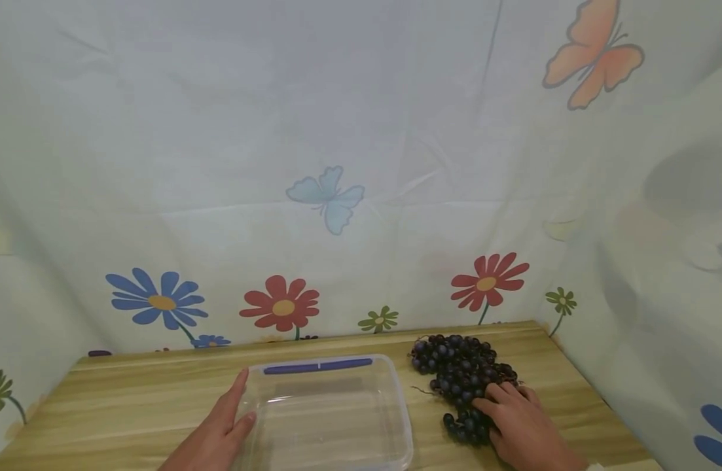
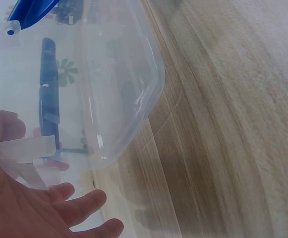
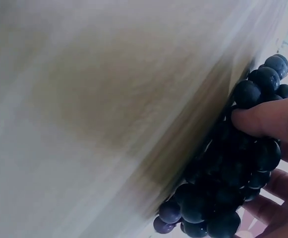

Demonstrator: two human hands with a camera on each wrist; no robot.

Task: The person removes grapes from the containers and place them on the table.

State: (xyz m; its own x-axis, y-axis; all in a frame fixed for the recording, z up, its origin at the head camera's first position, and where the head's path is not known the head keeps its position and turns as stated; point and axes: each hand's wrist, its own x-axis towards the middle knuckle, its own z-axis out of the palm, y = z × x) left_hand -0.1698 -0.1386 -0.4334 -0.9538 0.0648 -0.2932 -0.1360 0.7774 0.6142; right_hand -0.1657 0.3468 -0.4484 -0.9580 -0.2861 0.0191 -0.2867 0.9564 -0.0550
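Observation:
A clear plastic food container (image 1: 322, 425) with blue clips stands on the wooden table. My left hand (image 1: 216, 425) is at its left side, thumb over the rim and fingers along the outside. In the left wrist view the left hand (image 2: 29, 208) has its clear side tab between thumb and fingers. Dark grapes (image 1: 461, 373) lie in bunches right of the container. My right hand (image 1: 525, 425) grips the nearer grapes. The right wrist view shows the thumb pressing on dark grapes (image 3: 228, 173), with the other fingers round the far side.
The wooden table (image 1: 137, 392) runs back to a white cloth (image 1: 396, 261) printed with flowers and butterflies, which also hangs along both sides. A thin bare stem (image 1: 422, 390) sticks out from the grapes toward the container.

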